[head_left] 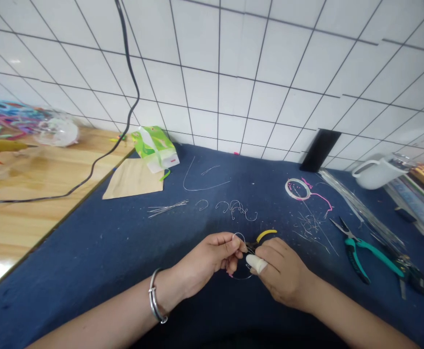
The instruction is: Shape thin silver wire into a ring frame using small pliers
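My left hand (213, 257) pinches a thin silver wire (241, 278) bent into curves, one loop rising above the fingertips and another hanging below. Close against it, my right hand (286, 274) is closed around small pliers with yellow handles (267, 234). The jaws are dark and meet the wire between both hands, though fingers hide much of the tool. A white finger cover (256, 263) sits on the right thumb. Just beyond the hands lie several curled wire pieces (238, 208), and a bundle of straight wires (167, 208) is farther left.
Teal-handled long-nose pliers (357, 247) lie at right, near wire scraps (311, 228) and a white ring (298, 189) with pink cord. Behind are a white mug (375, 173) and a black upright object (320, 150). A green tissue pack (155, 148) stands at back left.
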The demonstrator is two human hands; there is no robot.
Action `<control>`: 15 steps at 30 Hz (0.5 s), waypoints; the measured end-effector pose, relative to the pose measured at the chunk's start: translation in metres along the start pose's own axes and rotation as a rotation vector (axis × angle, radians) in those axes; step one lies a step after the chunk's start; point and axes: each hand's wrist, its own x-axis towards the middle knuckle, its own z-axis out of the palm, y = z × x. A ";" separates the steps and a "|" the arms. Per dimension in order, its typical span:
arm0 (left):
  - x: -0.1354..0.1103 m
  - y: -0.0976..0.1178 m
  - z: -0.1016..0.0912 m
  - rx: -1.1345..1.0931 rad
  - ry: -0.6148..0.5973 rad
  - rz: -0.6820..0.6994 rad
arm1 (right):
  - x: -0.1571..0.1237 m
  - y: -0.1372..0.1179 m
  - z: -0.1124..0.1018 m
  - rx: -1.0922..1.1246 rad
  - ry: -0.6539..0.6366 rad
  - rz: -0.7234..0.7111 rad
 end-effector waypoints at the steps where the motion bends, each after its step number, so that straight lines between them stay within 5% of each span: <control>1: 0.000 0.001 -0.001 -0.006 -0.015 -0.007 | -0.001 0.001 0.000 -0.006 -0.006 -0.003; 15: 0.001 0.004 -0.005 -0.027 -0.076 -0.048 | -0.008 0.010 0.006 0.060 0.152 -0.073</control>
